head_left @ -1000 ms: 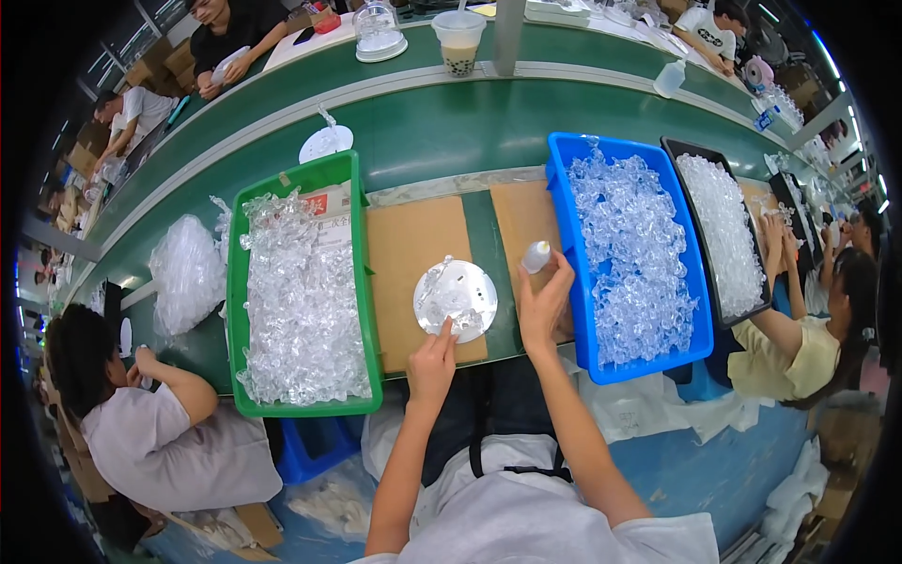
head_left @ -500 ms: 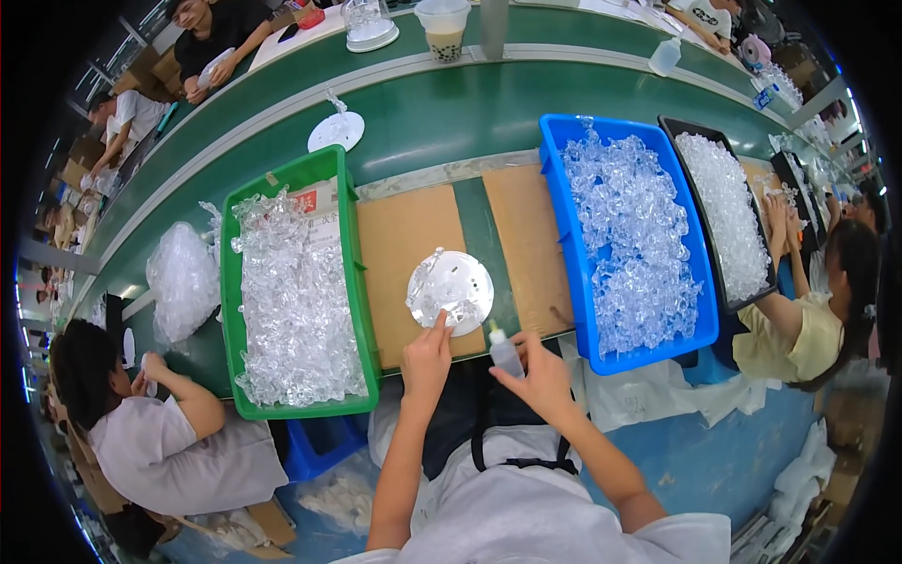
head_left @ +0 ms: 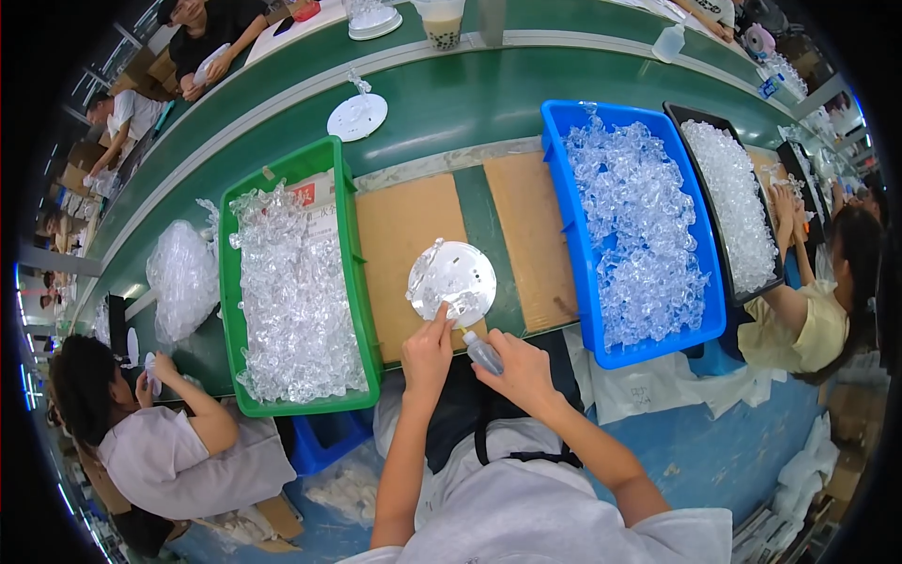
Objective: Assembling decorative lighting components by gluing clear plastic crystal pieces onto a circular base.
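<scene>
A white round disc (head_left: pixel 477 271) lies on brown cardboard in front of me, with clear plastic pieces along its left and near sides. My left hand (head_left: pixel 428 350) has its index fingertip on the disc's near part, against a clear plastic piece (head_left: pixel 462 305); its thumb is mostly hidden. My right hand (head_left: pixel 519 372) is closed around a small squeeze bottle (head_left: pixel 485 356) with a thin yellowish tip. The bottle is tilted, its tip pointing at the disc's near edge, close to my left fingertips.
A green bin (head_left: pixel 353 282) of clear parts stands left; a blue bin (head_left: pixel 590 324) and a black tray (head_left: pixel 722 249) of clear pieces stand right. Another white disc (head_left: pixel 349 118) sits on the green belt (head_left: pixel 423 117) beyond. Co-workers sit on both sides.
My right hand has brought the squeeze bottle left and tilted its tip toward the disc. The far disc has shifted right along the belt. My left hand stays on the near disc.
</scene>
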`<state>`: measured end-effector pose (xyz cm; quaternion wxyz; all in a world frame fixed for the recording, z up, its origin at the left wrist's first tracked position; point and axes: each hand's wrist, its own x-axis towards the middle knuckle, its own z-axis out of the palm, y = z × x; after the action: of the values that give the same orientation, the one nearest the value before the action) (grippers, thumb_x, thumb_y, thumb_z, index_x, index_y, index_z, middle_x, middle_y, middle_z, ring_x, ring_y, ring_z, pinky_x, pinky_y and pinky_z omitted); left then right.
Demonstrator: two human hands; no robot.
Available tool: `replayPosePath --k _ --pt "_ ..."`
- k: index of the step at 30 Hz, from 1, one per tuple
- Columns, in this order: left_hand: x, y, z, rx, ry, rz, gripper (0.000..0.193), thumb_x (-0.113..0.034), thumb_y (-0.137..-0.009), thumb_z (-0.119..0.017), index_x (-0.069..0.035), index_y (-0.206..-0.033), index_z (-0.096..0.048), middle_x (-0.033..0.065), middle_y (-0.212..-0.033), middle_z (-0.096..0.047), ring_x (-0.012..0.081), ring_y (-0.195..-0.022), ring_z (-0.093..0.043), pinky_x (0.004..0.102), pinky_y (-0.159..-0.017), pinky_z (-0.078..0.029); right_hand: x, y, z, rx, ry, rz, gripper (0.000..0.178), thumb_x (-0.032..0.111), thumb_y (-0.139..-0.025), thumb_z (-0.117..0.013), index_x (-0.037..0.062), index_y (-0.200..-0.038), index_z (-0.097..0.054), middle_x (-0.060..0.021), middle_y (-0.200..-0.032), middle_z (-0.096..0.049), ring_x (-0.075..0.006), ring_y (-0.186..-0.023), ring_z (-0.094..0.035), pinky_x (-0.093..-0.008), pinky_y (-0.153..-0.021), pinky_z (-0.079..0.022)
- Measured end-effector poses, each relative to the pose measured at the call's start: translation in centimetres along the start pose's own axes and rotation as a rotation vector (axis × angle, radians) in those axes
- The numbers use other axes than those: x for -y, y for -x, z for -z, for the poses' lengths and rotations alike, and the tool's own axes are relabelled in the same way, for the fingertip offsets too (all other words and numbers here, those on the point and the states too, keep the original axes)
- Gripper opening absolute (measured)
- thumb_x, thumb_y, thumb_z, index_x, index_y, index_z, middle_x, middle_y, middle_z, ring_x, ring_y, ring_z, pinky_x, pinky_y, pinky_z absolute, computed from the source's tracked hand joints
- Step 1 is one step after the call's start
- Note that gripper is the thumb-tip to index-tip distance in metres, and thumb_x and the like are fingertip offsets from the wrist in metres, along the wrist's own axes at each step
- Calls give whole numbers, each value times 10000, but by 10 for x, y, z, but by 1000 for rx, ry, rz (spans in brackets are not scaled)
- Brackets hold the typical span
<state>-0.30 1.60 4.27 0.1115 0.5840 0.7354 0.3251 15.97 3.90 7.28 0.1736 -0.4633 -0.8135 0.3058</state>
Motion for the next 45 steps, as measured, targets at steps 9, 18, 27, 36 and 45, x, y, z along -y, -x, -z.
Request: replayPosePath --k 9,18,27,36,45 --pt "0 0 0 -7 9 -7 298 -63 -798 -633 -53 -1096 -633 175 -728 -611 320 -609 -591 383 -546 -447 -1 3 -5 -89 -52 -41 303 244 -726 -683 95 -897 -482 -87 -746 -571 -315 -673 -600 -424 -526 -463" --pt "-2 0 -4 -22 10 -13 287 -67 -798 -637 -49 -1084 -639 175 -712 -603 316 -597 -585 377 -544 -444 -4 2 0 -167 -61 -151 306 239 -702 -710 78 -893 -532 -89 -728 -608 -287 -630 -607 -364 -532 -463" --pt "9 6 -10 -153 59 -65 315 -67 -786 -660 -50 -1100 -637 154 -618 -527 269 -511 -522 348 -504 -415 3 13 12 -94 -152 -193 369 270 -693 -740 81 -960 -569 -54 -663 -603 -184 -572 -608 -298 -536 -474" --pt "9 -17 11 -128 665 329 305 -66 -819 -658 -30 -1121 -636 -98 -602 -332 2 -522 -279 192 -442 -202 23 2 -23 -84 -210 -84 374 314 -711 -720 56 -911 -537 -83 -672 -618 -244 -582 -625 -330 -534 -486" --pt "19 -28 16 -26 689 328 293 -92 -828 -656 -40 -1116 -638 -93 -587 -303 14 -528 -274 200 -459 -208 25 -10 -30 -68 -156 -119 327 278 -715 -696 62 -892 -527 -103 -730 -649 -291 -641 -641 -372 -558 -495"
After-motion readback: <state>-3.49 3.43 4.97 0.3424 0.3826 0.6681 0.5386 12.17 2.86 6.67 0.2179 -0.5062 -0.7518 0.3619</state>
